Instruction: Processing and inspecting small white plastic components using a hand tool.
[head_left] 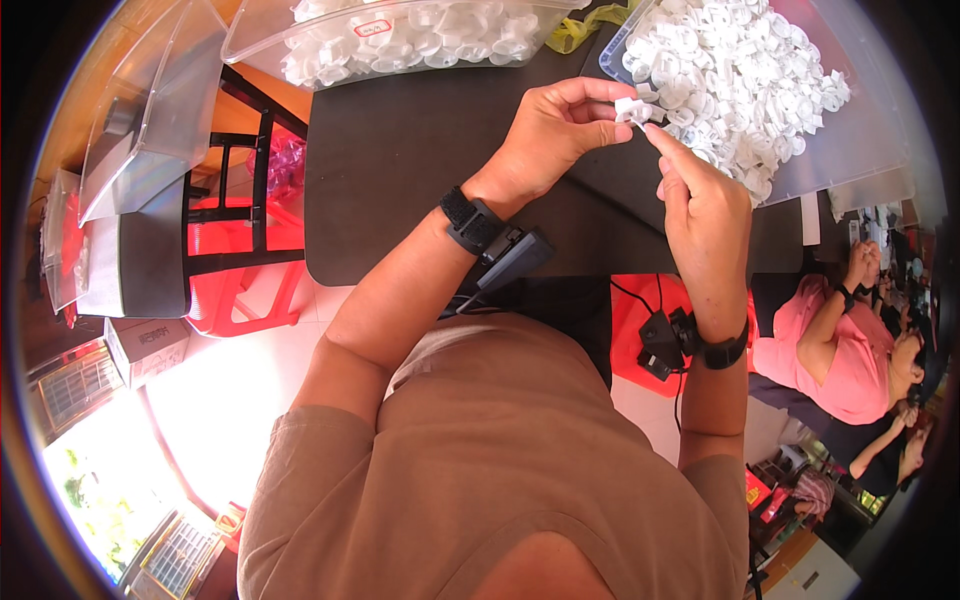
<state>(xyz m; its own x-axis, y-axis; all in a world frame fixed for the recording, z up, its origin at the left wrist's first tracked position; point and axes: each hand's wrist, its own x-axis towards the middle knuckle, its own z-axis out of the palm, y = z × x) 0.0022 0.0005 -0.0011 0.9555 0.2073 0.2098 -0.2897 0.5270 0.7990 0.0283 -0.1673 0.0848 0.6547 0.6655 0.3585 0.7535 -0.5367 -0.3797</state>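
Between the thumb and fingers of my left hand [556, 128] is a small white plastic part [632, 110], pinched at the near left edge of a heap of similar white parts [735, 85]. The index finger of my right hand [703, 200] points at this part and meets its lower side. My right hand's other fingers are curled in, and whether they hold something is hidden. The heap lies in a shallow clear plastic bin [850, 150] on the right side of the dark table.
Another clear bin [270, 40] of white parts stands at the table's [400, 200] far left. Yellow plastic [590, 27] lies between the bins. Beyond the left edge are clear containers [150, 110] and a red stool [240, 290]. People in pink [830, 350] and dark clothing sit at the right.
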